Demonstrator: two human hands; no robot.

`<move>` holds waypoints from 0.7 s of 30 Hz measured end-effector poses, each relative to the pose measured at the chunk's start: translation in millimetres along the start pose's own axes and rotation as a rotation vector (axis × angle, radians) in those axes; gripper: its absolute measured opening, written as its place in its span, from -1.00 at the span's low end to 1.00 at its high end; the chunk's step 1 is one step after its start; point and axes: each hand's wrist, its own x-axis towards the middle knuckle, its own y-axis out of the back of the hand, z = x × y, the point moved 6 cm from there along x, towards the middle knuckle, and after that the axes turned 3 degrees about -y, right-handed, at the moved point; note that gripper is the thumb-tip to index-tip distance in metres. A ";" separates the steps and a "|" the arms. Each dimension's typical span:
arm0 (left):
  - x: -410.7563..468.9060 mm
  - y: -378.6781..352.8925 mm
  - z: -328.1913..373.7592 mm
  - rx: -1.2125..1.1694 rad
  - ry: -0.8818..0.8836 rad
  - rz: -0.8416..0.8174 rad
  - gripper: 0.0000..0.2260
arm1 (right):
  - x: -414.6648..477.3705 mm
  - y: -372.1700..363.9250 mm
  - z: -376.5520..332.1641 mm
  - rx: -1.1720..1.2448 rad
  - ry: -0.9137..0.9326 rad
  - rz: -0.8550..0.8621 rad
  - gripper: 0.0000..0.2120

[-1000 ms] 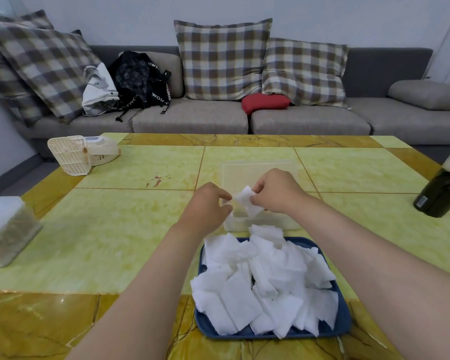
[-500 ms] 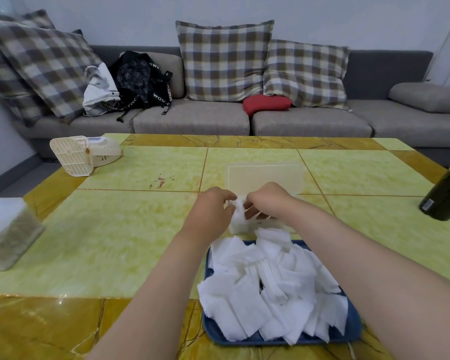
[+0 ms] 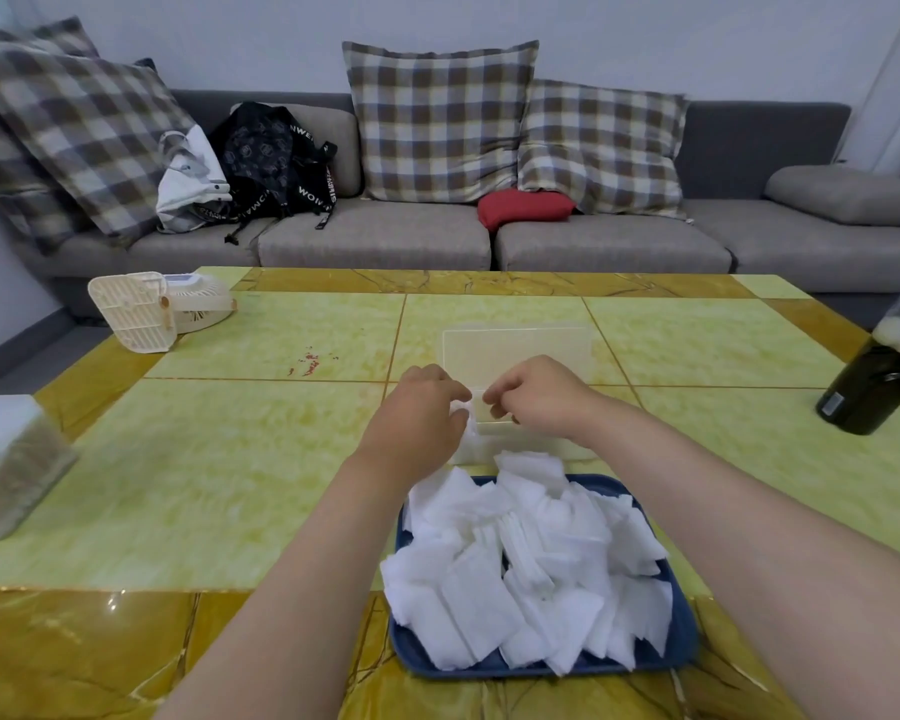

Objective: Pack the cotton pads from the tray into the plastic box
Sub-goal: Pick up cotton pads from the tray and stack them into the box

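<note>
A blue tray near the table's front edge holds a loose heap of white cotton pads. Just beyond it stands the clear plastic box, its lid raised at the back. Both hands hover over the box's near left corner. My left hand pinches one white cotton pad at the box's left wall. My right hand is a little to the right of that pad, fingers curled loosely downward over the box with nothing visible in them.
On the yellow tiled table, a white fan lies at the far left, a clear container sits at the left edge and a dark bottle at the right edge. A grey sofa with cushions and bags runs behind.
Both hands moved forward and down from above the tray to the box with the pad. The right hand has come off the pad; the left hand still pinches it.
</note>
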 end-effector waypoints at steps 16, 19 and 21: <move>-37.7 5.4 47.1 -0.196 0.043 -0.131 -0.71 | -71.9 15.8 12.2 -0.569 0.107 -0.026 -0.88; -41.8 10.0 47.3 -0.366 0.086 -0.099 -0.63 | -71.8 28.8 13.3 -0.306 0.157 -0.027 -0.87; -41.4 10.5 48.8 -0.519 0.143 -0.099 -0.61 | -74.5 38.9 14.5 -0.131 0.191 -0.014 -0.82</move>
